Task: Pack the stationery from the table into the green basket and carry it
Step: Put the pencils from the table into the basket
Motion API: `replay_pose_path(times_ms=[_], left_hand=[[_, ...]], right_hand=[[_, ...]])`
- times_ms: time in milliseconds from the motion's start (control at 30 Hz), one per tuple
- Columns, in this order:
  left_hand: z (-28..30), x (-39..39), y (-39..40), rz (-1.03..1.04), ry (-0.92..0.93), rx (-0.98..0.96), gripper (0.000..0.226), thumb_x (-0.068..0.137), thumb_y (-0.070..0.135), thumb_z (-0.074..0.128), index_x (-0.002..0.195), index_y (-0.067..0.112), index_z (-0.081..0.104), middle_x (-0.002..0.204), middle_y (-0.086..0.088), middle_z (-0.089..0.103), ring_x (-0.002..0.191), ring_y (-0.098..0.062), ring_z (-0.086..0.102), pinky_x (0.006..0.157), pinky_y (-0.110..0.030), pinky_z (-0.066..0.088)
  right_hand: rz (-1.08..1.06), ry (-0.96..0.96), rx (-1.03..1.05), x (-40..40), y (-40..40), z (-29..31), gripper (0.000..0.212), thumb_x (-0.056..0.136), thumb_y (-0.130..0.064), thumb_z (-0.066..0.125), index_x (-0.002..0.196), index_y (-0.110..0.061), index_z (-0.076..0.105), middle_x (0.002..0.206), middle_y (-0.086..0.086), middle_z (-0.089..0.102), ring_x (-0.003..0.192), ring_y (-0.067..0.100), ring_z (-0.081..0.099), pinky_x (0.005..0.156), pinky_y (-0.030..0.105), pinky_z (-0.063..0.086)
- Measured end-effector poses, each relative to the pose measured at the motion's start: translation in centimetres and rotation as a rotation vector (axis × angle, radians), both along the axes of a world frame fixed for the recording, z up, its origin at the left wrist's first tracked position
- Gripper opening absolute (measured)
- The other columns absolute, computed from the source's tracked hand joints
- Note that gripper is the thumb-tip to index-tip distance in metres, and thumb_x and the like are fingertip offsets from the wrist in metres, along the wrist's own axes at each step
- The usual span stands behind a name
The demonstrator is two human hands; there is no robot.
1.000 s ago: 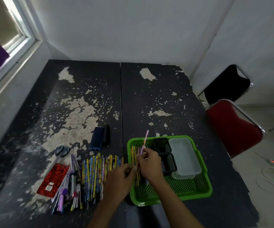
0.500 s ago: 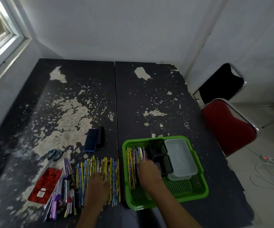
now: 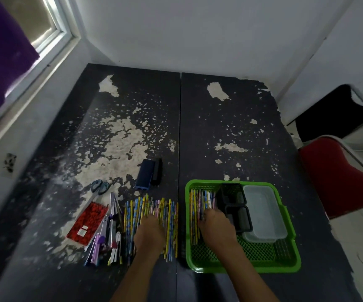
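In the head view, the left hand point(image 3: 149, 233) lies palm down on the row of pencils point(image 3: 152, 223) on the desk point(image 3: 230, 127); whether its fingers have closed on any I cannot tell. The right hand point(image 3: 215, 225) rests inside the green basket point(image 3: 289, 264) on the pencils in the basket point(image 3: 199, 205), black organiser point(image 3: 234, 203) just to its right; its grip is also hidden. To do this well, the left should pinch a small, aligned bunch and pass it right, the right laying them parallel. Beyond the left hand's outer side wait pens point(image 3: 108, 238), a red notebook point(image 3: 88, 223) and scissors point(image 3: 100, 187).
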State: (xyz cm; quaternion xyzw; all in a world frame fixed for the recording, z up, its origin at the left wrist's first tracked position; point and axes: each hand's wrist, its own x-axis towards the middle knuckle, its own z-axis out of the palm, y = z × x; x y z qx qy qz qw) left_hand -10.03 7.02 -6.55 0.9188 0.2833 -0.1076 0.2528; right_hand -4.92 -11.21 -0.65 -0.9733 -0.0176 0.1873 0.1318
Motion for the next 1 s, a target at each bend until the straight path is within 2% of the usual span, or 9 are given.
replay_pose_path(times_ms=[200,300,500,600,667,733,800,867,1000], left_hand=[[0.3,0.1,0.1,-0.014,-0.029,0.001,0.017,0.095,0.032,0.061,0.091,0.016,0.059,0.091,-0.003,0.063,0.080,-0.021,0.065,0.065,-0.033,0.052],[0.5,0.2,0.1,-0.055,-0.011,0.060,0.015,0.095,0.031,0.062,0.091,0.017,0.061,0.091,-0.001,0.065,0.076,-0.018,0.064,0.062,-0.032,0.051],[1.3,0.8,0.0,-0.093,0.063,0.063,0.017,0.095,0.030,0.063,0.099,0.014,0.063,0.098,-0.003,0.066,0.087,-0.021,0.068,0.062,-0.030,0.045],[1.3,0.5,0.3,-0.090,0.030,0.041,0.010,0.098,0.023,0.061,0.093,0.013,0.061,0.088,-0.001,0.063,0.077,-0.017,0.060,0.062,-0.029,0.044],[1.7,0.5,0.7,-0.032,-0.040,-0.053,0.015,0.097,0.021,0.061,0.084,0.013,0.058,0.078,0.002,0.059,0.071,-0.014,0.057,0.060,-0.032,0.047],[2.8,0.9,0.3,0.076,-0.159,-0.272,0.015,0.093,0.023,0.068,0.082,0.013,0.065,0.075,0.002,0.065,0.068,-0.014,0.063,0.066,-0.035,0.056],[4.6,1.1,-1.2,0.155,-0.236,-0.493,0.012,0.091,0.027,0.073,0.083,0.018,0.072,0.076,0.004,0.071,0.070,-0.012,0.068,0.070,-0.034,0.059],[6.1,1.1,-3.5,0.105,-0.266,-0.620,0.008,0.089,0.028,0.075,0.083,0.023,0.072,0.075,0.006,0.073,0.070,-0.010,0.071,0.069,-0.034,0.061],[7.9,0.8,-6.8,-0.005,-0.286,-0.659,0.012,0.088,0.016,0.074,0.082,0.026,0.069,0.077,0.010,0.071,0.070,0.003,0.068,0.062,-0.012,0.052]], right_hand=[[0.032,-0.077,0.075,-0.6,-0.2,0.7,0.021,0.096,-0.036,0.050,0.105,-0.024,0.065,0.104,0.003,0.065,0.093,0.026,0.067,0.074,0.039,0.056],[0.043,-0.087,0.096,-0.8,-0.3,0.9,0.019,0.095,-0.037,0.052,0.102,-0.024,0.064,0.101,0.002,0.066,0.091,0.025,0.066,0.071,0.038,0.056],[0.019,-0.067,0.152,-1.5,-0.6,1.3,0.025,0.094,-0.040,0.054,0.105,-0.023,0.068,0.104,0.001,0.070,0.094,0.025,0.068,0.075,0.040,0.057],[-0.020,-0.081,0.213,-1.6,-0.8,1.4,0.027,0.093,-0.038,0.057,0.107,-0.019,0.070,0.104,0.002,0.073,0.094,0.024,0.069,0.076,0.041,0.058],[-0.048,-0.081,0.247,-1.6,-1.0,1.4,0.028,0.093,-0.037,0.058,0.104,-0.014,0.070,0.100,0.002,0.074,0.088,0.021,0.069,0.075,0.043,0.059],[-0.093,-0.085,0.325,-1.6,-1.0,1.5,0.028,0.095,-0.036,0.060,0.104,-0.012,0.070,0.097,0.002,0.074,0.082,0.016,0.069,0.074,0.040,0.059],[-0.163,-0.077,0.472,-1.5,-0.3,2.2,0.026,0.097,-0.035,0.061,0.108,-0.015,0.073,0.096,-0.001,0.075,0.082,0.009,0.069,0.075,0.031,0.057],[-0.249,-0.080,0.613,-1.2,0.4,3.0,0.024,0.098,-0.035,0.061,0.107,-0.017,0.075,0.090,-0.006,0.074,0.080,0.002,0.066,0.073,0.026,0.053],[-0.380,-0.123,0.683,-0.3,0.4,3.4,0.025,0.093,-0.024,0.068,0.116,-0.014,0.072,0.085,-0.006,0.071,0.079,0.009,0.067,0.074,0.030,0.055]])
